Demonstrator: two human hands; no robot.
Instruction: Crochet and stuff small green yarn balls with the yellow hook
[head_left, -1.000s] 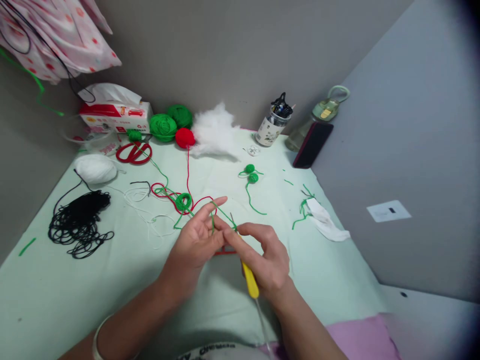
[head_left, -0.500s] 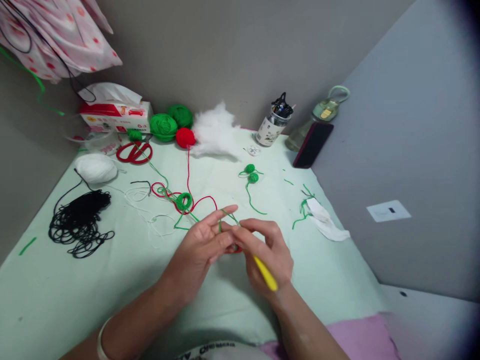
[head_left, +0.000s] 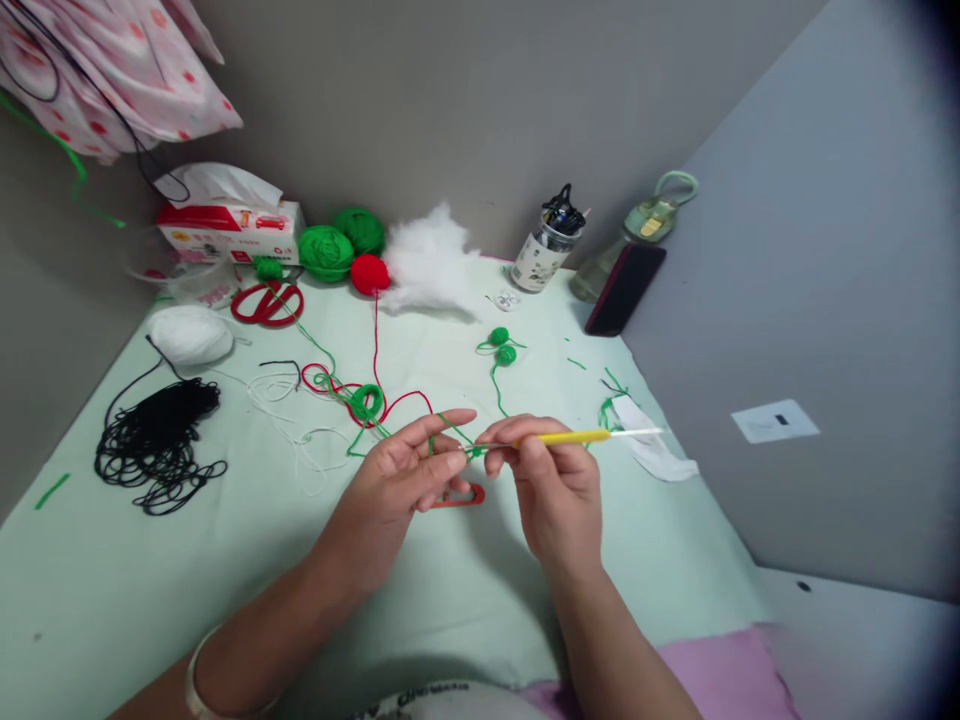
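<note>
Between the thumb and fingers of my right hand (head_left: 559, 490) is a crochet hook with a yellow handle (head_left: 574, 438), lying nearly level. Its metal tip meets a small green crochet piece (head_left: 475, 452) pinched by my left hand (head_left: 405, 465). Green yarn (head_left: 456, 428) runs over my raised left forefinger down to the hook. Below my left fingers hangs an orange stitch marker (head_left: 469, 496), partly hidden by them. A small green yarn coil (head_left: 367, 402) lies on the table just beyond my left hand, among loose green and red strands.
Behind stand green yarn balls (head_left: 326, 253), a red ball (head_left: 370, 273), white stuffing (head_left: 431, 262), a pen cup (head_left: 545, 255) and a phone (head_left: 626, 290). Red-handled scissors (head_left: 268, 305), white yarn (head_left: 191, 335) and black cord (head_left: 161, 440) lie left. Two small green balls (head_left: 502, 346) sit beyond my hands.
My right hand has turned, bringing the hook from slanting down toward my wrist to nearly level, pointing left. The orange stitch marker shows more below my left fingers.
</note>
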